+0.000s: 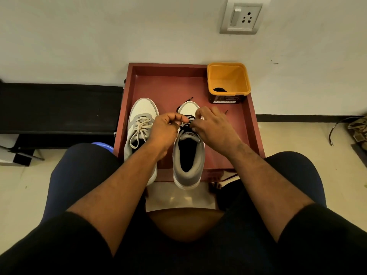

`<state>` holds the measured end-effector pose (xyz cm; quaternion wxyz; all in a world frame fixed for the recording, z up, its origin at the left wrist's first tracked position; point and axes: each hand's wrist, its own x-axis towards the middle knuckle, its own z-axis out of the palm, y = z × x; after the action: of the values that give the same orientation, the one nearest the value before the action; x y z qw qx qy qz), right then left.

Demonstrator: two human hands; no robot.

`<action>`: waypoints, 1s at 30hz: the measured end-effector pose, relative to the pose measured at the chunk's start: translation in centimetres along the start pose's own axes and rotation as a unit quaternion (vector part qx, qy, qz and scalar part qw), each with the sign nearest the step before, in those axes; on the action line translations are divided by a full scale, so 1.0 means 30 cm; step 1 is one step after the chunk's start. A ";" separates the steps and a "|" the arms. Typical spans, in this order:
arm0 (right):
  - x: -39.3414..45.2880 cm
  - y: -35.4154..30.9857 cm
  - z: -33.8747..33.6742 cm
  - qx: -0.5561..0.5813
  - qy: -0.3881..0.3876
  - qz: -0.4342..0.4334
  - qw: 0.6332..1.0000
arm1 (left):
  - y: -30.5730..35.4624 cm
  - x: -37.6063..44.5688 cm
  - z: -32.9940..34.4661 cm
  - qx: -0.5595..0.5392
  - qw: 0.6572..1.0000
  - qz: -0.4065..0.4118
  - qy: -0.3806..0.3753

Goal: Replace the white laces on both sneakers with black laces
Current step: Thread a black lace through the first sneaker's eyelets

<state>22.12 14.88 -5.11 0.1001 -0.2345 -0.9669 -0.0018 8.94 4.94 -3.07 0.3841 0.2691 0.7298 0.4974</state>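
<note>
Two white-and-grey sneakers stand side by side on a red tray (168, 84), toes toward the wall. The left sneaker (140, 124) carries white laces (141, 128). The right sneaker (188, 155) carries a black lace (188, 121) over its tongue, with loose ends trailing past the toe. My left hand (165, 129) and my right hand (213, 128) meet over the right sneaker's upper eyelets, each pinching a strand of the black lace. My fingers hide most of the lacing there.
An orange tub (228, 82) sits in the tray's far right corner with a dark coiled lace (219, 89) inside. A black bench (59, 108) runs along the wall at left. A cable (335, 130) lies on the floor at right. My knees flank the tray.
</note>
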 end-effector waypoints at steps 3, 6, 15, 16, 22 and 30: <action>-0.021 0.011 -0.008 -0.019 -0.023 0.050 0.998 | -0.013 0.012 -0.008 0.180 0.980 0.085 0.007; -0.047 0.018 -0.014 0.026 -0.069 0.064 0.995 | -0.036 0.022 -0.015 0.341 0.932 0.118 -0.021; -0.080 0.055 0.007 0.248 -0.127 0.130 0.952 | -0.019 0.025 -0.092 0.436 0.891 0.107 -0.065; -0.083 0.063 0.005 0.238 -0.135 0.139 0.952 | -0.023 0.024 -0.100 0.442 0.889 0.104 -0.053; -0.105 0.086 -0.076 0.327 -0.143 0.212 0.910 | 0.010 0.017 -0.161 0.484 0.863 0.148 -0.017; -0.088 -0.005 -0.162 0.786 0.056 0.254 0.561 | 0.113 -0.042 -0.104 -0.169 0.971 0.072 -0.154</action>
<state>25.29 13.31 -0.85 0.2949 -0.2981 -0.4784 0.7715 7.08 3.57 1.11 0.4956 0.3252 0.5457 0.5924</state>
